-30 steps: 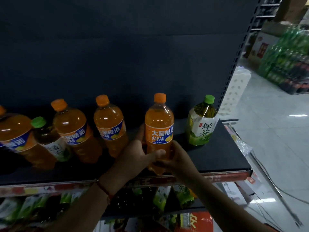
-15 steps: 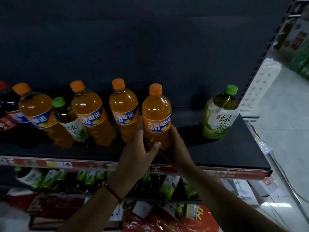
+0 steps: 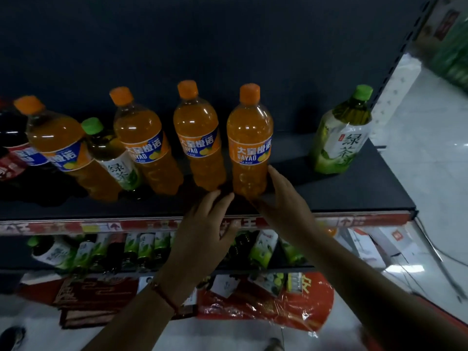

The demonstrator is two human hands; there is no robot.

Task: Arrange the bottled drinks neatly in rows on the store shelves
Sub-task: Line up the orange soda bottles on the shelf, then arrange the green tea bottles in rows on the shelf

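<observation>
- The orange-capped plastic bottle of orange drink (image 3: 249,145) is seen upright on the dark top shelf (image 3: 342,196), rightmost in a row of like bottles, long axis vertical.
- The right hand (image 3: 283,198) is placed just right of the bottle's base, fingers straight and spread, fingertips at or touching its lower side; nothing is gripped.
- The left hand (image 3: 205,229) is held just below-left of the base, at the shelf edge, fingers relaxed and apart, empty.
- The green-capped green tea bottle (image 3: 339,138) stands well apart to the right; the right hand is judged nearer for it.
</observation>
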